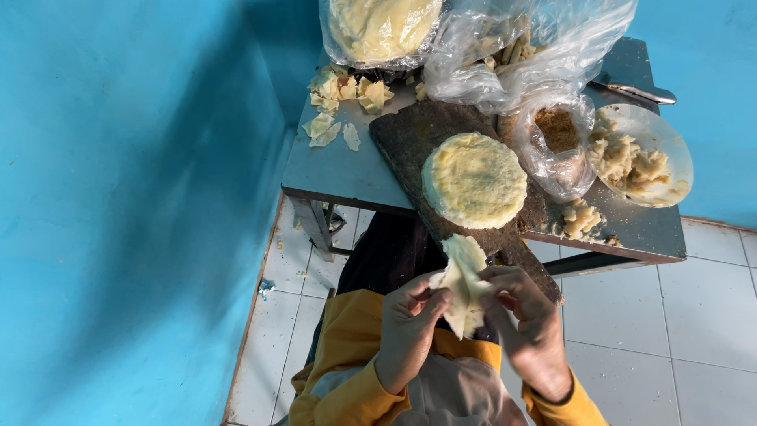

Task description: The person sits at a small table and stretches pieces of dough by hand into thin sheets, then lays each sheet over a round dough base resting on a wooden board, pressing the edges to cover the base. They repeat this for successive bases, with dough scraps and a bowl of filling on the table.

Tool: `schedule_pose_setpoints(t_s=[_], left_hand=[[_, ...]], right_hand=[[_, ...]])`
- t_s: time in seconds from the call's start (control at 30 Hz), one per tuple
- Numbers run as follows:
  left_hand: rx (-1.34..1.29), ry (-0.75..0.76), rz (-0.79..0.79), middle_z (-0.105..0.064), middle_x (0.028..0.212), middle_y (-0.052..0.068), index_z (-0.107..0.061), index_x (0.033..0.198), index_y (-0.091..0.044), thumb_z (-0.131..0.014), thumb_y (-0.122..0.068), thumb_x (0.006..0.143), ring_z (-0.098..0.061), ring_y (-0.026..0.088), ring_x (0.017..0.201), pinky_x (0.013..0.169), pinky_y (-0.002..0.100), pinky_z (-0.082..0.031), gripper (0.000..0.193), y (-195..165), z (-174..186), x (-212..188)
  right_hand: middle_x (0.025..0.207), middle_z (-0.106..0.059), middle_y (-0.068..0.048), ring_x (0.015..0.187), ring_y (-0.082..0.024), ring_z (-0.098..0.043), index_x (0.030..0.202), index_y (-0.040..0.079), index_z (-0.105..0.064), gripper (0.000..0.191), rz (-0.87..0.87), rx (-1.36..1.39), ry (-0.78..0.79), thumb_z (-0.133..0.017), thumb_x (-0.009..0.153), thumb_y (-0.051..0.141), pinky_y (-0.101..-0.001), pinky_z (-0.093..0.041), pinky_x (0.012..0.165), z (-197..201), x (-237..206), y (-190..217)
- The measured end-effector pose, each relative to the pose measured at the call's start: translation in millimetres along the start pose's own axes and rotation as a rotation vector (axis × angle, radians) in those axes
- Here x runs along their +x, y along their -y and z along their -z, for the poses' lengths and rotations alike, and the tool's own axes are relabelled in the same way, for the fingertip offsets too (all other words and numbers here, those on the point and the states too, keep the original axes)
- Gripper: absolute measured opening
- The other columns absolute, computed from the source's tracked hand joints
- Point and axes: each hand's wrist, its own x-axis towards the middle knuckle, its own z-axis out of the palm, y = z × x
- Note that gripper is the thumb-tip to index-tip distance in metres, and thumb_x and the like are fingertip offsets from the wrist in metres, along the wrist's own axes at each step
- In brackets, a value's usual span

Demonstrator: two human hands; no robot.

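Head view, looking straight down: both hands work a thin pale dough sheet held in the air above the lap, just short of the near edge of the bench. Left hand has its grip closed on the sheet's left edge, thumb and fingers pinching it. Right hand is likewise clenched on the right edge, fingers curled over the dough. Whether any filling sits inside the sheet cannot be told; the fold hides it.

On the bench, a dark wooden board carries a round stack of dough discs, apparently the stock from which the held sheet comes. Right of the board, a small clear bag of brown crumbly filling stands open, and a white plate holds pale lumps. More small pale pieces lie on the bench near its front edge. At the far left corner lies a loose pile of folded pale pieces, and behind it a large bagged mass of dough. A metal utensil rests at the far right.

Judgement on progress: some folded pieces appear finished, one is in hand, and the thick stack of discs suggests most of the work remains.
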Motion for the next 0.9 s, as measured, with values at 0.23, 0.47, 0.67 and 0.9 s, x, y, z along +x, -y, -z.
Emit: schedule_pose_setpoints(t_s=[0.23, 0.47, 0.67, 0.9], left_hand=[[-0.068, -0.111, 0.036, -0.069, 0.099, 0.001, -0.066, 0.116, 0.000, -0.059, -0.004, 0.102, -0.059, 0.004, 0.086, 0.081, 0.022, -0.050, 0.016, 5.2, -4.8, -3.8], [0.060, -0.068, 0.063, -0.071, 0.098, 0.002, -0.067, 0.123, 0.002, -0.059, -0.002, 0.102, -0.063, 0.004, 0.086, 0.078, 0.022, -0.053, 0.023, -5.5, -8.0, -8.8], [0.096, -0.059, 0.045, -0.075, 0.101, 0.003, -0.070, 0.123, 0.003, -0.060, -0.003, 0.101, -0.067, 0.005, 0.090, 0.081, 0.022, -0.054, 0.025, -3.1, -6.8, -9.5], [0.011, -0.082, -0.028, -0.074, 0.103, 0.005, -0.068, 0.116, 0.003, -0.060, -0.004, 0.103, -0.067, 0.007, 0.092, 0.084, 0.025, -0.056, 0.017, -6.2, 1.1, -2.5]], right_hand=[[0.106, -0.064, -0.011, 0.092, -0.015, -0.060, 0.123, -0.004, -0.057, 0.023, -0.303, 0.486, 0.026, -0.059, 0.100, -0.001, -0.0278, -0.051, 0.080, -0.5, 0.6, -22.1], [0.112, -0.064, -0.011, 0.104, -0.019, -0.067, 0.124, 0.000, -0.058, 0.043, -0.153, 0.259, 0.118, -0.077, 0.087, 0.007, -0.0345, -0.059, 0.090, -10.6, 2.3, 0.7], [0.115, -0.065, -0.007, 0.100, -0.017, -0.070, 0.120, 0.002, -0.059, 0.053, 0.063, -0.246, 0.092, -0.084, 0.073, 0.011, -0.0310, -0.063, 0.084, -14.4, -1.8, 11.4], [0.107, -0.075, -0.021, 0.092, -0.022, -0.072, 0.111, -0.005, -0.065, 0.017, -0.271, 0.319, -0.025, -0.059, 0.095, -0.005, -0.0368, -0.059, 0.082, 3.4, 8.5, -11.4]])
